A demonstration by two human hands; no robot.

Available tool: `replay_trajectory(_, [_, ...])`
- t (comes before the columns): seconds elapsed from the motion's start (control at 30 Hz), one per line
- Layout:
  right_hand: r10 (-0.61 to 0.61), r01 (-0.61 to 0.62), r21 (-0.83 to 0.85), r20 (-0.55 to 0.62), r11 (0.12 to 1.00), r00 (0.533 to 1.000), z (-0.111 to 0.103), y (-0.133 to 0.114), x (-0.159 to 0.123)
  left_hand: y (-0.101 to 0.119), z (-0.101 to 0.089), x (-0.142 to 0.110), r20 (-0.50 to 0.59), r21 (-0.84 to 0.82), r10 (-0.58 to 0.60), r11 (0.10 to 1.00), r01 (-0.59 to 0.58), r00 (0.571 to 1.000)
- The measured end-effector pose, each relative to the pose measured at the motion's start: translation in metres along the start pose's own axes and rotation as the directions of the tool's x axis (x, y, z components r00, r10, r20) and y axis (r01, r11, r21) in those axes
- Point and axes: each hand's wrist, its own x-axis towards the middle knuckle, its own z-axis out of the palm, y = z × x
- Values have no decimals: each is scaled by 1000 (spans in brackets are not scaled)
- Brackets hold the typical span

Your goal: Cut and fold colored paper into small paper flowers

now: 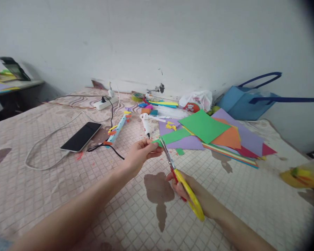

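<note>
My left hand pinches the near end of a green paper strip between thumb and fingers. In my right hand is a pair of scissors with one yellow handle and one red handle. Its metal blades point up and left, and their tips meet the strip just beside my left fingertips. Whether the blades are parted is hard to make out. A small green scrap lies under the strip. Behind my left hand rests a white glue gun.
Coloured sheets are piled at the right, near a blue bag. At the left lie a phone on a white cable, a light-blue decorated stick and a power strip. A yellow container stands far right.
</note>
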Motion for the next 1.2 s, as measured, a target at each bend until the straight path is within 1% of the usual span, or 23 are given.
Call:
replay_trajectory(0.23, [-6,6,-4,17,1000,1000,0,1,-3,3,0,-1,15,-20,16,1000,-16,1000])
replay_trajectory(0.43, [19,-19,18,-28,1000,999,1,3,0,5,1,-2,33,-41,24,999,-23,999])
replay_trajectory(0.6, [44,-43,48,-30,998,999,1,14,6,4,2,-2,30,-49,27,998,-25,999])
replay_trajectory(0.8, [27,-25,35,-55,999,998,0,24,11,1,1,-1,31,-57,38,998,-36,999])
replay_trajectory(1.0, [18,-16,45,-51,999,999,0,23,10,0,2,-2,19,-61,35,998,-33,999])
replay_trajectory(1.2, [24,-27,-30,-89,999,996,2,14,6,-1,3,-3,22,-61,34,998,-33,999])
